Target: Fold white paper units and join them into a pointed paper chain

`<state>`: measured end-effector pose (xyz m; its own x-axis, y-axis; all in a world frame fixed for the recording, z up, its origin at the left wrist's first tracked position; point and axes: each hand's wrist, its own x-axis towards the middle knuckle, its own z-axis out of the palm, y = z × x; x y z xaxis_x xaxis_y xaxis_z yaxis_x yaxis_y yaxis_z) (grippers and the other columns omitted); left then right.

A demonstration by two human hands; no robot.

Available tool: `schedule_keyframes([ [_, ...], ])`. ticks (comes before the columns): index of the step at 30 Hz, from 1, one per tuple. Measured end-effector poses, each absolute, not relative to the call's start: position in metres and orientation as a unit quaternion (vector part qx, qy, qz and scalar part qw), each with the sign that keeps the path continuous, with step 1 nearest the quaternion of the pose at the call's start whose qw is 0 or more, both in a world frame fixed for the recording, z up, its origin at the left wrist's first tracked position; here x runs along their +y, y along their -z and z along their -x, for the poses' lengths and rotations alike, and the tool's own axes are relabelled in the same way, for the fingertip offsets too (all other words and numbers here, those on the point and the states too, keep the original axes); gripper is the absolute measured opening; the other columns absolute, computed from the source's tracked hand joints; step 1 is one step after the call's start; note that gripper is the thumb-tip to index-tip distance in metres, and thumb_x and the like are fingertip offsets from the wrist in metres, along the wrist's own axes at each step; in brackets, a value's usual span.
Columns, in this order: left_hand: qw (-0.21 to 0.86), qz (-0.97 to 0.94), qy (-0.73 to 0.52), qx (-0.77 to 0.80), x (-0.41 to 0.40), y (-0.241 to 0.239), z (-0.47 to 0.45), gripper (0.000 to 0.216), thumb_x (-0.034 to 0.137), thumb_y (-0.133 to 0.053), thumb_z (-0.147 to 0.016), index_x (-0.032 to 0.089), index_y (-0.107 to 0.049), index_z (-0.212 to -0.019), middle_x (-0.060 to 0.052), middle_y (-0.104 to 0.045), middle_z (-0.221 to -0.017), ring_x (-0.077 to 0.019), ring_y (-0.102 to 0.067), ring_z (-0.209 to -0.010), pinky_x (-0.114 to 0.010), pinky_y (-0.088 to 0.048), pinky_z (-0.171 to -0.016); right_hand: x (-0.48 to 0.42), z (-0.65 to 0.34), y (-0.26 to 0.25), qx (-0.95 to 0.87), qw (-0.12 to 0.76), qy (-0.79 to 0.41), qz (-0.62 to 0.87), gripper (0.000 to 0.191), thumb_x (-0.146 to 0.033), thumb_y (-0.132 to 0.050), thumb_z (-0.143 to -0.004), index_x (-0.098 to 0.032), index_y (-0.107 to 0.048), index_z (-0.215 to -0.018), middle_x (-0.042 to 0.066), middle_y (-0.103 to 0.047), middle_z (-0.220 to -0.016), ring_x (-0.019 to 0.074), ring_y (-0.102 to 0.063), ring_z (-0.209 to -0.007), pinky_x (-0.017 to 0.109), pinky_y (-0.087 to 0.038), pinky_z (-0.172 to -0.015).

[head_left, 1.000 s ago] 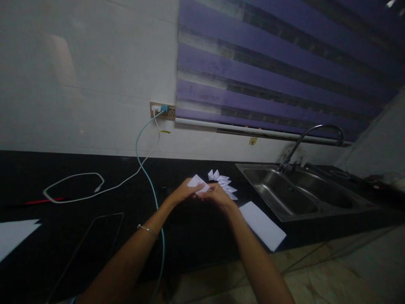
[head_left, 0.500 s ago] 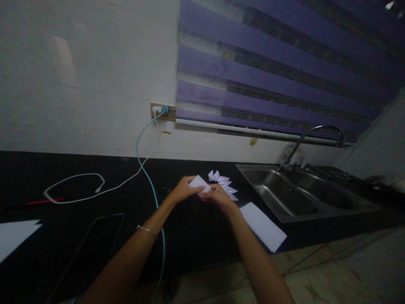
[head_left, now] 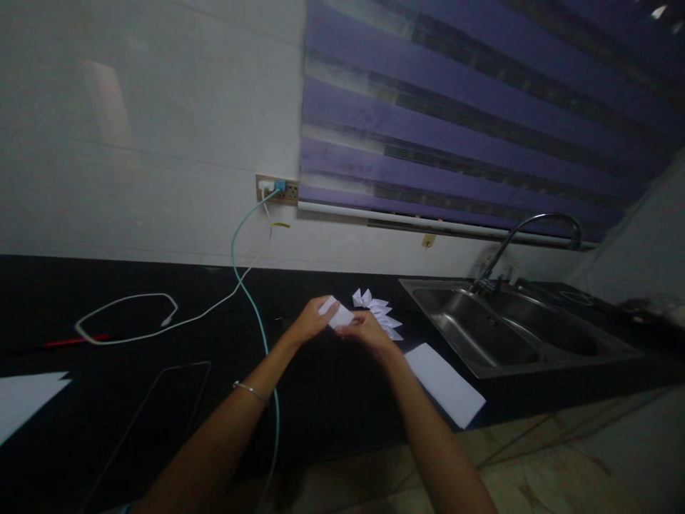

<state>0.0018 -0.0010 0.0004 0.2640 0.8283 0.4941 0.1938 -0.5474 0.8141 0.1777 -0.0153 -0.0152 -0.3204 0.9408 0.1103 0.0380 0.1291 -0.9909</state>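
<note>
White paper sits at the middle of our view: a small folded piece (head_left: 339, 314) held between both hands over the black desk (head_left: 332, 407). The left hand (head_left: 312, 319) pinches one end with its thumb laid across the upper face, and the right hand (head_left: 368, 330) grips the opposite end, fingers drawn narrow. We judge that this two-ended hold keeps so small a thing steady; whether the hands rest on the surface, we cannot tell.

Just beyond the right hand, pointed paper shapes (head_left: 379, 312) lie in a slanting row, partly overlapping, perhaps to be together and out of the fingers' way. A larger flat paper (head_left: 446, 385) lies beside the right arm (head_left: 422, 414), seemingly placed within easy reach, while more sheets (head_left: 26, 401) lie well apart at the far left. A teal cable (head_left: 277, 421) runs from the wall socket (head_left: 292, 193) and passes under the left arm (head_left: 225, 421).

For containers, we see the steel sink (head_left: 480, 369), set into the desk with two basins. Its left basin (head_left: 460, 314) shows bare metal walls; its right basin (head_left: 567, 330) is too dark for us to read.
</note>
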Motion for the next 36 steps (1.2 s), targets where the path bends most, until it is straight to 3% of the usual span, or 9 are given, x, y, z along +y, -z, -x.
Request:
schedule_keyframes([
  [6,0.329,-0.683,-0.546,0.356,0.000,-0.009,0.006,0.034,0.045,-0.063,-0.074,0.013,-0.067,-0.084,-0.002,-0.060,-0.071,-0.0140,-0.054,-0.067,-0.022,-0.042,-0.059,-0.015,-0.180,0.003,-0.591,0.536,-0.440,0.413,0.030,-0.043,-0.072,-0.066,-0.015,-0.066,-0.077,0.005,-0.066,-0.067,0.0139,-0.057,-0.055,0.024,-0.041,-0.050],
  [13,0.369,-0.672,-0.531,0.362,-0.007,-0.010,0.006,0.046,0.036,-0.070,-0.070,0.015,-0.061,-0.110,0.004,-0.056,-0.056,-0.0078,-0.046,-0.046,-0.017,-0.033,-0.044,-0.020,-0.184,-0.003,-0.651,0.544,-0.286,0.446,0.031,-0.043,-0.061,-0.077,-0.017,-0.069,-0.089,0.005,-0.066,-0.068,0.0187,-0.060,-0.061,0.029,-0.046,-0.058],
  [17,0.378,-0.663,-0.526,0.376,-0.006,-0.007,0.005,0.040,0.039,-0.068,-0.072,0.015,-0.061,-0.103,0.004,-0.055,-0.053,-0.0063,-0.045,-0.040,-0.015,-0.030,-0.039,-0.023,-0.185,-0.006,-0.662,0.565,-0.251,0.423,0.024,-0.035,-0.061,-0.077,-0.019,-0.072,-0.092,0.007,-0.070,-0.089,0.0226,-0.064,-0.081,0.034,-0.049,-0.075],
  [21,0.410,-0.662,-0.512,0.363,-0.006,-0.006,0.004,0.034,0.040,-0.065,-0.076,0.014,-0.059,-0.097,0.003,-0.058,-0.055,-0.0074,-0.049,-0.039,-0.016,-0.035,-0.038,-0.024,-0.185,-0.009,-0.669,0.571,-0.243,0.409,0.021,-0.032,-0.061,-0.077,-0.021,-0.073,-0.091,0.007,-0.070,-0.093,0.0234,-0.063,-0.090,0.037,-0.048,-0.082],
  [25,0.416,-0.675,-0.511,0.332,-0.008,-0.009,0.005,0.032,0.036,-0.067,-0.075,0.012,-0.065,-0.097,-0.005,-0.068,-0.074,-0.0112,-0.060,-0.054,-0.023,-0.049,-0.054,-0.024,-0.184,-0.010,-0.658,0.574,-0.263,0.410,0.022,-0.033,-0.064,-0.075,-0.021,-0.073,-0.090,0.007,-0.071,-0.093,0.0236,-0.063,-0.089,0.037,-0.048,-0.082],
  [29,0.391,-0.663,-0.543,0.335,-0.008,-0.010,0.006,0.026,0.033,-0.071,-0.071,0.013,-0.069,-0.087,-0.008,-0.070,-0.086,-0.0160,-0.065,-0.071,-0.027,-0.052,-0.067,-0.025,-0.183,-0.011,-0.640,0.579,-0.305,0.403,0.027,-0.037,-0.067,-0.074,-0.020,-0.073,-0.094,0.007,-0.071,-0.095,0.0239,-0.064,-0.086,0.037,-0.050,-0.079],
  [31,0.381,-0.656,-0.550,0.348,-0.008,-0.011,0.007,0.025,0.034,-0.072,-0.070,0.013,-0.070,-0.083,-0.007,-0.071,-0.083,-0.0166,-0.065,-0.071,-0.025,-0.052,-0.061,-0.026,-0.181,-0.012,-0.625,0.576,-0.334,0.406,0.031,-0.040,-0.069,-0.072,-0.019,-0.073,-0.094,0.008,-0.071,-0.089,0.0231,-0.065,-0.079,0.037,-0.051,-0.074],
  [36,0.393,-0.643,-0.544,0.370,-0.011,-0.013,0.006,0.029,0.040,-0.070,-0.071,0.013,-0.069,-0.082,-0.005,-0.068,-0.070,-0.0096,-0.054,-0.047,-0.017,-0.037,-0.037,-0.027,-0.177,-0.011,-0.606,0.565,-0.390,0.402,0.033,-0.045,-0.069,-0.071,-0.017,-0.073,-0.088,0.006,-0.069,-0.069,0.0201,-0.062,-0.061,0.034,-0.050,-0.060],
])
